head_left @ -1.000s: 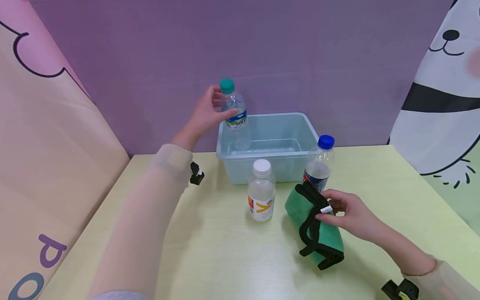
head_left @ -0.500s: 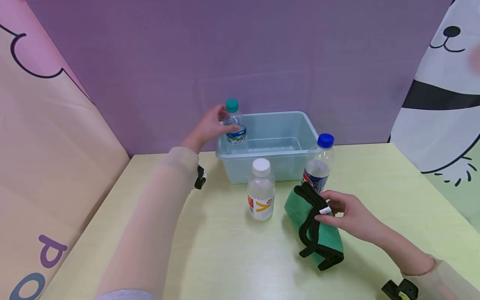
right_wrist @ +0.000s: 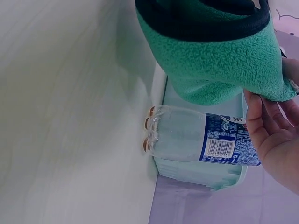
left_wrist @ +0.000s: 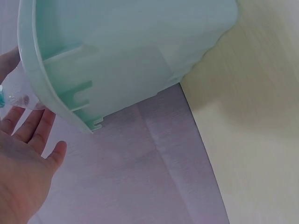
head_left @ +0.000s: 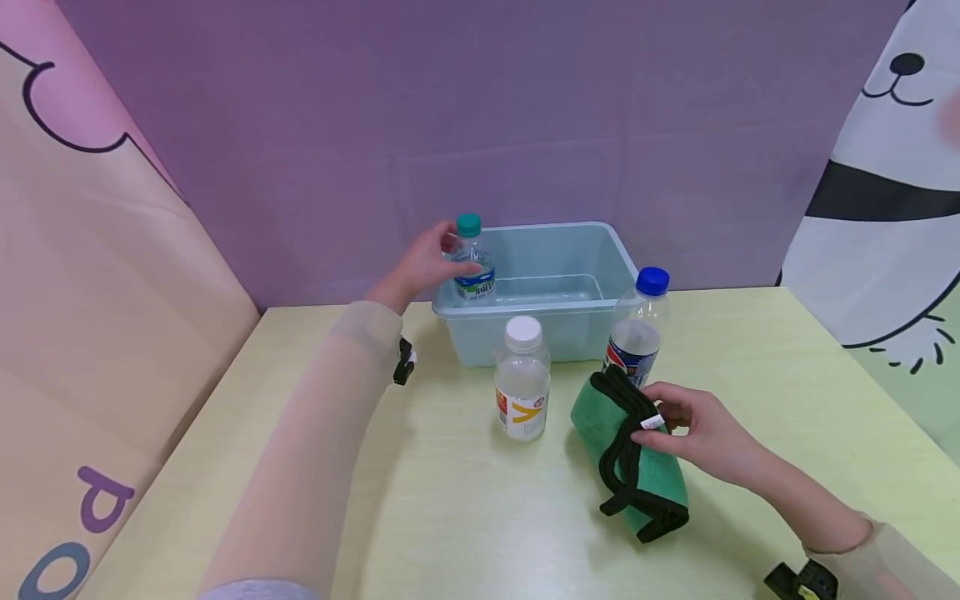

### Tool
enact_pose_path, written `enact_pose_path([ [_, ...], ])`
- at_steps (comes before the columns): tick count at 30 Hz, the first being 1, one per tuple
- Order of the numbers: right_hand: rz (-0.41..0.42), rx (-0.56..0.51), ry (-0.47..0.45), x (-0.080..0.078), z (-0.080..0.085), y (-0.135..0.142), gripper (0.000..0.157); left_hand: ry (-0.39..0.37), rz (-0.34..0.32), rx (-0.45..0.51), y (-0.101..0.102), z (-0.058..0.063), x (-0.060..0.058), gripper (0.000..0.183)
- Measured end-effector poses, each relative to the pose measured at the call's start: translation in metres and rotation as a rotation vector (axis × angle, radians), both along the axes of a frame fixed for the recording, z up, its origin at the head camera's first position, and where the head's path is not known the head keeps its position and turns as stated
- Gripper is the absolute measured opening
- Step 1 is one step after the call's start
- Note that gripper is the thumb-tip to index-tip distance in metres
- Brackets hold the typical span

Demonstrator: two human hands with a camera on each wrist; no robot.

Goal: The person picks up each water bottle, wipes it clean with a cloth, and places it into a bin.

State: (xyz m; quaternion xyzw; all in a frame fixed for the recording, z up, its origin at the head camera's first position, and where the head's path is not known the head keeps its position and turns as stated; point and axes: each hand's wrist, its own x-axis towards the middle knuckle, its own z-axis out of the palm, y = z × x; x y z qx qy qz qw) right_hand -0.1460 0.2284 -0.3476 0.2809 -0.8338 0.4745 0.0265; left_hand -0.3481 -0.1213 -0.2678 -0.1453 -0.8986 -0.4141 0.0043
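At the left end of the pale blue plastic basin [head_left: 551, 308], my left hand [head_left: 426, 265] grips a clear plastic bottle [head_left: 476, 282] with a teal cap, upright and with its lower part inside the basin. In the left wrist view the basin's rim hides much of that bottle. My right hand [head_left: 701, 429] pinches a folded green towel [head_left: 660, 479] with black edging, thumb on the near side. A blue-capped bottle [head_left: 637, 337] stands just behind the towel, which covers its lower part in the head view; the right wrist view shows its dark blue label.
A clear bottle [head_left: 522, 383] with a white cap stands on the light wooden table [head_left: 465, 517], in front of the basin and left of the towel. A purple backdrop [head_left: 360, 167] rises behind the table's far edge.
My left hand has lowered the teal-capped bottle from above the rim down into the basin, shifting slightly right. My right hand and the towel have stayed in nearly the same place.
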Motion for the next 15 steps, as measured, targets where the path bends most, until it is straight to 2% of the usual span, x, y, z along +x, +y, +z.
enact_pose_path([
  [9, 0.007, 0.003, -0.002, -0.0027, -0.001, -0.0006, 0.029, -0.003, 0.013, -0.015, 0.0025, 0.0, 0.0001, 0.063],
  [15, 0.012, -0.005, 0.014, -0.0035, -0.0013, 0.0009, 0.029, 0.037, 0.018, -0.097, 0.0051, 0.0003, 0.0002, 0.07],
])
